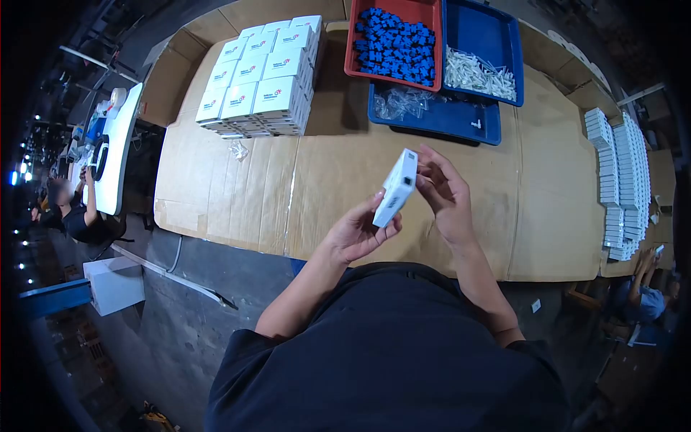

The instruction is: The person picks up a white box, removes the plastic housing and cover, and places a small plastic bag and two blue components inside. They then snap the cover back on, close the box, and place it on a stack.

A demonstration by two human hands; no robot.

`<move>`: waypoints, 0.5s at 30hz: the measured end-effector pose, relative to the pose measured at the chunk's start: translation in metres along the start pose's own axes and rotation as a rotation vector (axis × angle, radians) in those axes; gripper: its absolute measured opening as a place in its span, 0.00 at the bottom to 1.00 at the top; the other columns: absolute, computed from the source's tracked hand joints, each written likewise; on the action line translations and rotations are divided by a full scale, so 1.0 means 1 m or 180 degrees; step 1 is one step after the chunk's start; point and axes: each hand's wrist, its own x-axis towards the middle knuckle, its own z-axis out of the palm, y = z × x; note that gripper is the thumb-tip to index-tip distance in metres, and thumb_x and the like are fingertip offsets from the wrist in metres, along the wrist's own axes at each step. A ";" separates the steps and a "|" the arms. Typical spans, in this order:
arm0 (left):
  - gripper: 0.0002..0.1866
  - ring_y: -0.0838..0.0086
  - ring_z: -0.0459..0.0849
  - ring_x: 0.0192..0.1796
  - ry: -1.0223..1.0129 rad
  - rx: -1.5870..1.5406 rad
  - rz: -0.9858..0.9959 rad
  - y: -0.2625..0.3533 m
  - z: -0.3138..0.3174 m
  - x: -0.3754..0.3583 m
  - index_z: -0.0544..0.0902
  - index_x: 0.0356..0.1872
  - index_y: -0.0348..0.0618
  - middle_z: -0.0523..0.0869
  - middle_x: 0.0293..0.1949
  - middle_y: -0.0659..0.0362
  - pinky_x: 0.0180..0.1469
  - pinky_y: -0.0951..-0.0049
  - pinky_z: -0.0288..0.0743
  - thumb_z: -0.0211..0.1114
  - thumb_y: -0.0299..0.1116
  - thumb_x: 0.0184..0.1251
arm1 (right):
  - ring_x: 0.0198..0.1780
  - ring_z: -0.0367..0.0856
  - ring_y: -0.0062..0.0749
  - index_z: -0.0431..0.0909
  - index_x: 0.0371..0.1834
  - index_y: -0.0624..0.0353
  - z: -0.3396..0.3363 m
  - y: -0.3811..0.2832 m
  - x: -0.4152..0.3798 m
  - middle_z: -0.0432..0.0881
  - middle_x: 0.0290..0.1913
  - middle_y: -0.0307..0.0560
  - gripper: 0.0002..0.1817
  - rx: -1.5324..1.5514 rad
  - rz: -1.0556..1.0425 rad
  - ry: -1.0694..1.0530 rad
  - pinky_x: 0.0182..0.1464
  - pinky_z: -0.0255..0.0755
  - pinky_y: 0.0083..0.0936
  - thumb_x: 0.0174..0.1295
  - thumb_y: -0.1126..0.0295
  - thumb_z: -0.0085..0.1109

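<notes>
A flat white box (394, 191) with a small black square opening on its narrow side is held tilted over the cardboard-covered table. My left hand (358, 232) grips its lower end between thumb and fingers. At the upper right of the box, beside the black opening, is my right hand (448, 196). Its thumb and fingers are curled together close to the box; whatever they may hold is too small or hidden to name.
Stacked white cartons (263, 79) stand back left, near a small clear plastic piece (238, 150). Behind my hands are a red tray (350, 61) of blue parts and blue trays (520, 50) with white sticks and clear bags. White boxes (622, 180) line the right edge. Two people work nearby.
</notes>
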 end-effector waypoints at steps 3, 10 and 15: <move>0.26 0.68 0.88 0.54 0.0889 0.1296 0.1426 -0.005 0.024 0.005 0.70 0.69 0.35 0.84 0.56 0.51 0.61 0.65 0.83 0.67 0.35 0.78 | 0.61 0.83 0.31 0.72 0.75 0.63 -0.011 0.009 0.000 0.82 0.67 0.52 0.24 -0.0175 0.0409 0.0292 0.60 0.81 0.28 0.76 0.79 0.58; 0.24 0.69 0.82 0.64 0.0799 0.3885 0.3062 -0.013 0.028 0.002 0.72 0.64 0.36 0.80 0.61 0.52 0.63 0.67 0.80 0.69 0.19 0.71 | 0.71 0.77 0.38 0.60 0.82 0.63 0.020 -0.006 -0.026 0.75 0.73 0.52 0.46 -0.1258 0.0092 -0.0102 0.66 0.77 0.38 0.64 0.68 0.76; 0.32 0.61 0.75 0.74 -0.0050 0.4317 0.3080 -0.024 0.021 0.001 0.72 0.68 0.40 0.74 0.69 0.49 0.71 0.61 0.78 0.74 0.17 0.63 | 0.75 0.74 0.42 0.60 0.80 0.60 0.022 -0.003 -0.028 0.74 0.74 0.53 0.50 -0.1028 -0.0310 -0.0132 0.73 0.72 0.48 0.57 0.69 0.82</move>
